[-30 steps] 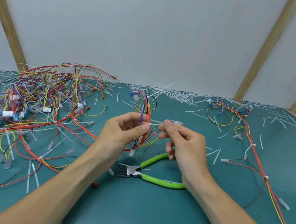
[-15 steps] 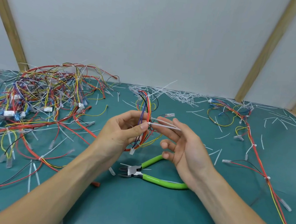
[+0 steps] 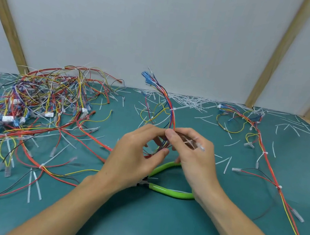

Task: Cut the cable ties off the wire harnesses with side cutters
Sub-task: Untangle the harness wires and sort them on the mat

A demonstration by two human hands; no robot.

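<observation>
Since the earlier frames, the right hand (image 3: 192, 157) has moved back to the held wire harness (image 3: 168, 107), and the harness now stands taller, its blue connectors (image 3: 147, 77) raised against the white wall (image 3: 161, 29).

At far left, a tangled heap of red, yellow, blue and black wire harnesses (image 3: 40, 102) lies on the teal table mat (image 3: 136, 223). Left of centre, the left hand (image 3: 137, 158) grips the lower part of the held harness between curled fingers and thumb. Touching it, the right hand pinches the bundle at the same spot, and a clear-white cable tie (image 3: 196, 144) lies across its fingers. Below both hands, the green-handled side cutters (image 3: 170, 191) rest on the mat, ungripped. Cut white tie strips (image 3: 188, 101) litter the back edge. At right, a long red-and-yellow harness (image 3: 266, 161) lies stretched out.
</observation>
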